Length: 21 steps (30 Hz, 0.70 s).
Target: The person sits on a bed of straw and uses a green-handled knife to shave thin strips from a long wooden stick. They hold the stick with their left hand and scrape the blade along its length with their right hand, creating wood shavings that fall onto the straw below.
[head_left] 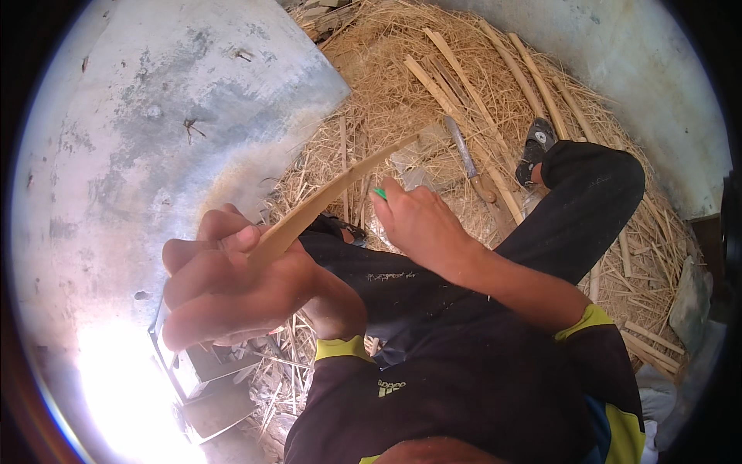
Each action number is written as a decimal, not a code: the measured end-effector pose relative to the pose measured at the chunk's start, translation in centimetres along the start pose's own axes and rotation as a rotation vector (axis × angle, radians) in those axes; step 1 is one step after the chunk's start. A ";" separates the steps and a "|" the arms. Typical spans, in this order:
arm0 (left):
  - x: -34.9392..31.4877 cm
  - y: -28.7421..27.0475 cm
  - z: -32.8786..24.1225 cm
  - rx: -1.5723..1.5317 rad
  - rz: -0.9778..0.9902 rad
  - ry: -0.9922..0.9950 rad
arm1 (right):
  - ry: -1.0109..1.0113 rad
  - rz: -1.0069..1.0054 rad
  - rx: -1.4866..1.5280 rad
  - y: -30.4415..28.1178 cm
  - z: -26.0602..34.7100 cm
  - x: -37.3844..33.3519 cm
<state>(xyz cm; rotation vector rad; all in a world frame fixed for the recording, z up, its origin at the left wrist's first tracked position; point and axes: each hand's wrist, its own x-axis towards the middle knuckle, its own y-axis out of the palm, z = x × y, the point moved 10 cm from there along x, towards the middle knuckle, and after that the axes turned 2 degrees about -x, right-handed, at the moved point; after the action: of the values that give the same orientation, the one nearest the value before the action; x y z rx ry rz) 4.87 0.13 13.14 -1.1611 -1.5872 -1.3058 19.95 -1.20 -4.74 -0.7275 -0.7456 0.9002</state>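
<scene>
My left hand [239,286] is raised, close to the camera, with its fingers closed around the near end of a long, flat, pale bamboo strip [325,197]. The strip slants up and away to the right and narrows toward its far end. My right hand [425,224] is closed just right of the strip, apart from it. A small green object [379,192] pokes out between its thumb and fingers; the rest is hidden in the grip, so its kind does not show. Beyond the right hand, a long knife [466,155] with a wooden handle lies on the litter.
Straw-like shavings [371,46] cover the floor, with several long split strips [533,77] on top. A pale wall [154,116] stands at left, another [618,46] at far right. My bent leg [595,209] and sandalled foot [535,147] are at right. Bright light glares at lower left.
</scene>
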 end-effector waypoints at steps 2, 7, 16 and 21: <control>0.0 -0.2 0.4 0.008 0.000 -0.010 | 0.044 0.054 0.203 -1.8 1.4 -0.4; -0.3 -0.1 0.1 0.030 0.013 -0.034 | 0.009 -0.034 0.106 -0.8 0.2 -0.6; -0.3 0.0 0.5 -0.021 -0.011 -0.102 | -0.034 0.193 -0.246 8.4 -9.9 -0.5; -0.2 -0.3 1.3 -0.107 0.039 -0.095 | 0.235 0.105 0.093 2.1 -7.8 -0.5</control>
<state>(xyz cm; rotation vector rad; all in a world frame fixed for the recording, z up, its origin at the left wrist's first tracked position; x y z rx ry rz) 4.61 1.31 12.61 -1.3310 -1.5698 -1.3416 25.15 -2.54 -10.75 -0.7796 -0.4581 0.9199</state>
